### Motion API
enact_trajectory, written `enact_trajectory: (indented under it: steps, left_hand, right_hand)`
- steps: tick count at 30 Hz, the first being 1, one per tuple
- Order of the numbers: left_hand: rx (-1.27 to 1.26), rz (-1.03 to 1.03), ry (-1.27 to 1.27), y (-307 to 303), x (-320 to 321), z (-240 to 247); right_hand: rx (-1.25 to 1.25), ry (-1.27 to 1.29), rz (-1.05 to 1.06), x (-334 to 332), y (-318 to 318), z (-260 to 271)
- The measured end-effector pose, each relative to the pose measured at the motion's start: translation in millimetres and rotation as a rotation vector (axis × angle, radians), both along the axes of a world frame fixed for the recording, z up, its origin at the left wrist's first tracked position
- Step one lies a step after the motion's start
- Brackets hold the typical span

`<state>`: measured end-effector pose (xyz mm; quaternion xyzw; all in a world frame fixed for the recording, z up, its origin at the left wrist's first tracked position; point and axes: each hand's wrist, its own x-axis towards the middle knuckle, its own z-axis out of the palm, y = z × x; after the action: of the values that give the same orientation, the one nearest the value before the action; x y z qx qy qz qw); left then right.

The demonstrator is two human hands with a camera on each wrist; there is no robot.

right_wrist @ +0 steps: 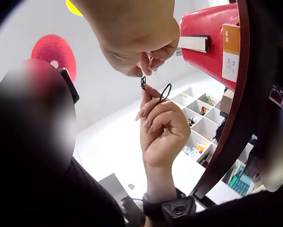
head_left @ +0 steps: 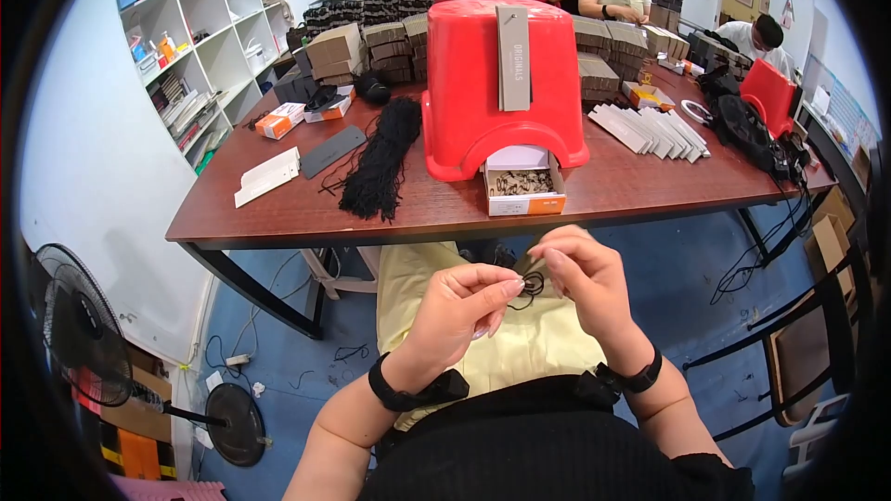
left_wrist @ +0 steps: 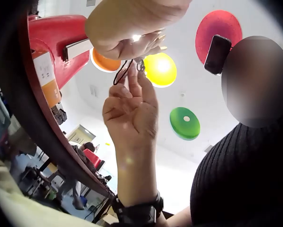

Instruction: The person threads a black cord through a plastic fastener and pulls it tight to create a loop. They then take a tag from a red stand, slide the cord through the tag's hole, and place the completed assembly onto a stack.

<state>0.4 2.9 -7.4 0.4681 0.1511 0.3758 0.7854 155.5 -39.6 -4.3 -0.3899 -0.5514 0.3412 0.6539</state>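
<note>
A thin black cord with loops hangs between the two hands above the lap. My left hand pinches it between thumb and forefinger; my right hand pinches it from the other side, fingers bent. In the right wrist view a loop stands over the left hand, with a small dark knot or clip at its fingertips. The left wrist view has the cord at the right hand's fingertips. Exact contact of the right fingertips is partly hidden.
Before me, an upturned red tub bearing a grey tag stands on the table over a box of small clips. Left lie black cords; right, fanned tags. A fan stands left, a chair right.
</note>
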Motion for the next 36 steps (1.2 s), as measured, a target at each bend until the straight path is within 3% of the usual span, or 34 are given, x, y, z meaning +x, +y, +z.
enact_trajectory:
  steps: [1,3,6,13,15,25,30,36]
  left_hand:
    - [0.000,-0.001,0.001,0.1,-0.4,0.0]
    - [0.068,0.026,0.028,0.2,-0.9,-0.1]
    - [0.243,0.162,0.114,-2.3,-1.8,2.9]
    - [0.423,0.336,0.205,-7.6,1.8,2.6]
    - [0.643,0.507,0.250,-7.8,4.7,-0.3]
    - [0.772,0.575,0.276,-8.4,4.1,-1.2]
    - [0.865,0.513,0.403,-6.3,-1.3,4.0]
    - [0.777,0.404,0.424,-5.5,-9.9,4.8]
  right_hand:
    - [0.000,0.001,-0.001,2.0,1.0,-1.6]
    - [-0.300,0.171,0.348,6.8,1.6,-3.9]
    - [-0.329,0.181,0.384,5.9,-1.3,-3.2]
    - [-0.314,0.073,0.308,4.2,-3.7,1.1]
    - [-0.293,-0.002,0.262,3.5,-3.5,1.5]
    - [-0.274,-0.114,0.219,2.8,-4.7,4.1]
    - [-0.169,-0.194,0.195,2.7,-6.2,3.7]
    - [-0.109,-0.336,0.170,6.9,-9.9,4.3]
